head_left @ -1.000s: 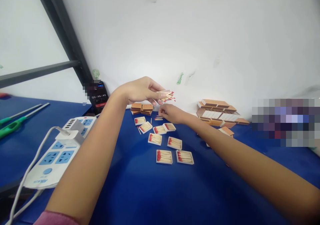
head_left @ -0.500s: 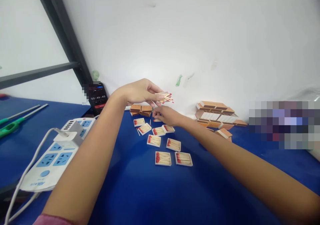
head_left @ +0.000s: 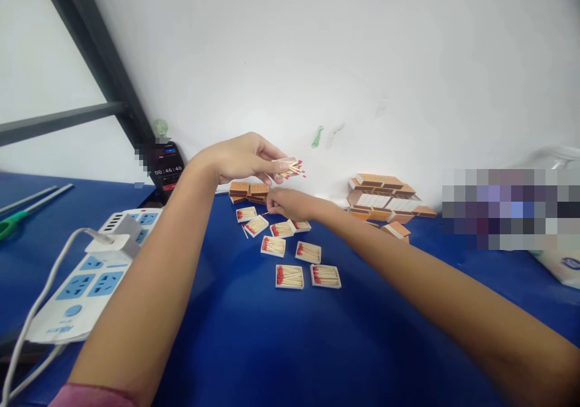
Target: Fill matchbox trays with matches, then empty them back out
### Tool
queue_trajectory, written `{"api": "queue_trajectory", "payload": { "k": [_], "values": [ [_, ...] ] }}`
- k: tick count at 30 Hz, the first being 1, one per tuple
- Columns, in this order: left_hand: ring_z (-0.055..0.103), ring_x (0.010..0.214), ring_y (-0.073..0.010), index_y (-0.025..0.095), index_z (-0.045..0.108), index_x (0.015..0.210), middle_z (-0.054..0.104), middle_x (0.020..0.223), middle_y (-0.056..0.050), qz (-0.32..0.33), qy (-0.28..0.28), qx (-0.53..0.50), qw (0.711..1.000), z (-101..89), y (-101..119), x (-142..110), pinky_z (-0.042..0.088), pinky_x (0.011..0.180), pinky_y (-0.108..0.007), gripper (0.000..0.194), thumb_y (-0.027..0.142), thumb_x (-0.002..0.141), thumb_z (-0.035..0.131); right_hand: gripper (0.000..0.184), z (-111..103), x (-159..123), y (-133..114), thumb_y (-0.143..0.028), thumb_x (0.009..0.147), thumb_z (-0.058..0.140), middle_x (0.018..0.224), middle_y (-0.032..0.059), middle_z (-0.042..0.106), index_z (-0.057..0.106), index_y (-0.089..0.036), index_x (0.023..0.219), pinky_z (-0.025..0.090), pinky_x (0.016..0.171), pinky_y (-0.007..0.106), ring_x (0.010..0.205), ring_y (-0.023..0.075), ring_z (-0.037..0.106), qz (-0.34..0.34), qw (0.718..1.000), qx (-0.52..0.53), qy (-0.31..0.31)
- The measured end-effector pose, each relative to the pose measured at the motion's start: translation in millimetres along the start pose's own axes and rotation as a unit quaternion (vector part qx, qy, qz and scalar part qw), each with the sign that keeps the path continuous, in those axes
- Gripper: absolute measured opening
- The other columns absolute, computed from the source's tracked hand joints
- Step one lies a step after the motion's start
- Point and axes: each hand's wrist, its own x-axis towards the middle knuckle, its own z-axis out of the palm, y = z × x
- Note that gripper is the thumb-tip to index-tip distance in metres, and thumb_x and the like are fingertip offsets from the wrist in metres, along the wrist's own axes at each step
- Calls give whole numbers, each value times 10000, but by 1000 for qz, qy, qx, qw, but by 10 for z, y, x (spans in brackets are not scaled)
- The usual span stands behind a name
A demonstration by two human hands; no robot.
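My left hand [head_left: 254, 160], raised above the table, is closed on a small matchbox tray full of matches [head_left: 292, 168], whose red heads fan out to the right. Below it, my right hand [head_left: 290, 204] is low over the table with its fingers pinched together. A single match [head_left: 265, 214] with a dark red head sticks out at those fingertips. Close by lie several open trays of matches, the nearest being one tray [head_left: 246, 214] left of the right hand and another tray [head_left: 256, 226] with a loose match [head_left: 244, 232] beside it.
Closed matchboxes [head_left: 239, 188] are stacked behind my hands against the wall. More matchbox covers [head_left: 380, 182] are piled to the right. At left are a power strip [head_left: 75, 310] with a white cable, a phone [head_left: 170, 166] showing a timer, and a green-handled tool [head_left: 16, 223].
The loose match near my right hand now shows at its fingertips, where it lay on the table before. The view has shifted slightly. My left hand keeps its hold.
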Motion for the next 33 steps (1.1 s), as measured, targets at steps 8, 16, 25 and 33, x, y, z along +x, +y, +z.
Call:
{"api": "queue_trajectory", "payload": {
  "k": [8,16,25,33],
  "values": [
    [720,1031,-265,181,813,1144,799,1102,-88,-25,6,7,1000,31,-50,45,534,888,-335,378,374,823,770,173,-47,-92,172,-82,895,573,813,82,723,712,-138,810,364,671,277,699,169,552,49,997,-35,42],
    [723,943,-246,197,819,1124,806,1018,-93,-58,-4,-27,998,60,-225,133,525,847,-325,383,396,797,795,163,-49,-209,216,-176,966,570,901,71,747,706,-145,883,405,740,258,777,159,591,33,996,6,82],
    [698,791,-206,189,820,1067,779,857,-78,-86,-40,-69,993,130,-384,243,514,727,-307,394,410,742,855,315,-254,-587,156,-405,1069,405,1013,87,708,606,-167,1118,450,530,243,657,132,624,52,945,253,200],
    [702,826,-174,183,827,1001,782,901,-72,-92,-80,-113,986,252,-473,341,533,776,-283,339,396,743,874,490,-185,-702,-31,-366,931,704,1124,106,713,542,-165,1347,526,782,330,809,177,652,43,964,118,235]
  ]
}}
